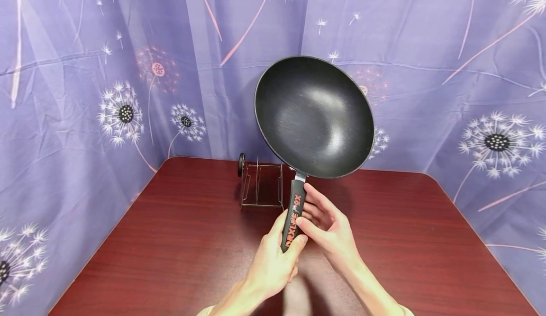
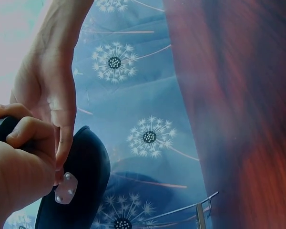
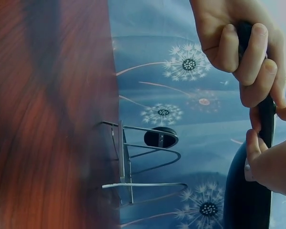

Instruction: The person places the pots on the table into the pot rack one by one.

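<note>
A black wok is held up above the table, tilted so that its dark, shiny inside faces me. Its black handle carries red lettering and points down toward me. My left hand grips the lower end of the handle, fingers wrapped round it in the right wrist view. Higher up, my right hand pinches the handle, thumb on the lettered face and fingers at the side and behind. In the left wrist view a riveted metal bracket joins handle and wok.
A wire rack stands on the red-brown wooden table, behind and left of the hands. One end of the rack has a black round piece. Purple dandelion-print cloth hangs round the table's back and sides.
</note>
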Demonstrator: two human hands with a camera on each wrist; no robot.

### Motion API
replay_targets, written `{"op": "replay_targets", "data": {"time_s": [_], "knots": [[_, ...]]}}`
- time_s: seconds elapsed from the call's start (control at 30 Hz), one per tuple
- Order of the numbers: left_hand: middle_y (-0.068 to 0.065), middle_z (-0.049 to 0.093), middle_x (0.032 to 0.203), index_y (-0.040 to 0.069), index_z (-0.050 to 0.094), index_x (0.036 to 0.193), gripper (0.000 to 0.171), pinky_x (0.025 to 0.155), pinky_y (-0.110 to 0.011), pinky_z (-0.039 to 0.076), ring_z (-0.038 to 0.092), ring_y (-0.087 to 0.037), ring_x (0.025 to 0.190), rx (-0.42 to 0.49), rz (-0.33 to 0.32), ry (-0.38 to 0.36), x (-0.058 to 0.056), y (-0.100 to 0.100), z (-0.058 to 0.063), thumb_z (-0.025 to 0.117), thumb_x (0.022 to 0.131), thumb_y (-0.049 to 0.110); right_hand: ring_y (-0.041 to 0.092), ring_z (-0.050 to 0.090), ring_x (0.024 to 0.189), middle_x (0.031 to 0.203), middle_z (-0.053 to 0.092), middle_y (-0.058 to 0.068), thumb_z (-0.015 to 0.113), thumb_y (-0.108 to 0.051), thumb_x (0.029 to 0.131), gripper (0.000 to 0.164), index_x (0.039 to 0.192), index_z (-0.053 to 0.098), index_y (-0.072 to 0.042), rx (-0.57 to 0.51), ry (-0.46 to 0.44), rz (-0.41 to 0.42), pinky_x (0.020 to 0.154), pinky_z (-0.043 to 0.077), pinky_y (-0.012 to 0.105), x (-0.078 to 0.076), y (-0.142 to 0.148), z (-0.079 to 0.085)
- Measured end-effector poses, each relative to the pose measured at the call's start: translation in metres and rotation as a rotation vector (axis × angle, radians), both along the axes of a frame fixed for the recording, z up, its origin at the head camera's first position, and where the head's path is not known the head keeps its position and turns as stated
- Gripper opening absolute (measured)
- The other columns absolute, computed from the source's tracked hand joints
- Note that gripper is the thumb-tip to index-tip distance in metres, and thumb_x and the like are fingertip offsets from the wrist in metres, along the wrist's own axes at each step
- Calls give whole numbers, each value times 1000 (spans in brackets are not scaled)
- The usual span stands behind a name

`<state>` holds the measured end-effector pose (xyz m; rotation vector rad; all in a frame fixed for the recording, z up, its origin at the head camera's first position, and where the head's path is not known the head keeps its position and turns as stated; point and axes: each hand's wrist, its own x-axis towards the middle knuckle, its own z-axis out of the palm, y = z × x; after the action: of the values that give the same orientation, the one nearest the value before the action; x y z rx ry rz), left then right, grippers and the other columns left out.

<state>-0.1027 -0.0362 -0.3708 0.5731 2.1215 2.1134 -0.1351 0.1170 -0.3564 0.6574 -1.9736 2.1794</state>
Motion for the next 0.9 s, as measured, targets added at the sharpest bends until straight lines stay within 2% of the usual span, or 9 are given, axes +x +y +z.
{"op": "replay_targets", "data": {"time_s": [0.2,0.4,0.5,0.63,0.77,0.83,0.9], "knots": [[-3,48,62,39,33,149,54,35,-20,38,43,-2,37,-19,44,7,0,-6,0,57,102,26,9,65,112,129,61,4,66,8,88,68,150,41,-5,6,3,14,97,53,24,-4,-10,2],[-1,46,57,40,37,146,52,33,-21,38,42,-4,34,-44,97,-13,-1,-10,0,57,101,23,11,65,113,135,58,14,70,6,86,72,150,42,-10,6,-32,5,98,53,25,-6,-20,4],[0,48,55,39,38,144,50,34,-23,41,44,-4,35,-90,133,10,-1,-13,0,58,101,24,11,65,113,136,57,16,71,5,86,72,150,43,-12,2,-52,2,98,53,24,-7,-25,4],[3,54,59,37,40,143,48,42,-24,46,48,-2,42,-197,221,120,-1,-17,-2,59,100,26,12,65,113,137,57,16,71,3,86,71,149,44,-13,-7,-72,6,98,52,23,-8,-32,5],[4,71,84,31,41,146,53,62,-23,52,58,-2,64,-292,336,279,-1,-20,-5,62,98,23,12,65,113,135,58,16,72,2,86,71,149,44,-14,-13,-87,-2,98,52,23,-9,-39,6],[4,74,98,28,40,147,56,71,-23,52,61,-2,76,-317,380,327,-2,-21,-7,63,97,21,13,65,112,135,58,16,72,1,86,71,149,45,-15,-13,-97,-6,97,52,23,-10,-42,7],[3,74,102,26,41,147,55,73,-24,53,64,-2,81,-328,405,341,-1,-22,-8,64,97,20,13,65,112,135,59,16,73,0,86,71,149,45,-16,-11,-106,-5,97,53,24,-10,-45,7]]}}
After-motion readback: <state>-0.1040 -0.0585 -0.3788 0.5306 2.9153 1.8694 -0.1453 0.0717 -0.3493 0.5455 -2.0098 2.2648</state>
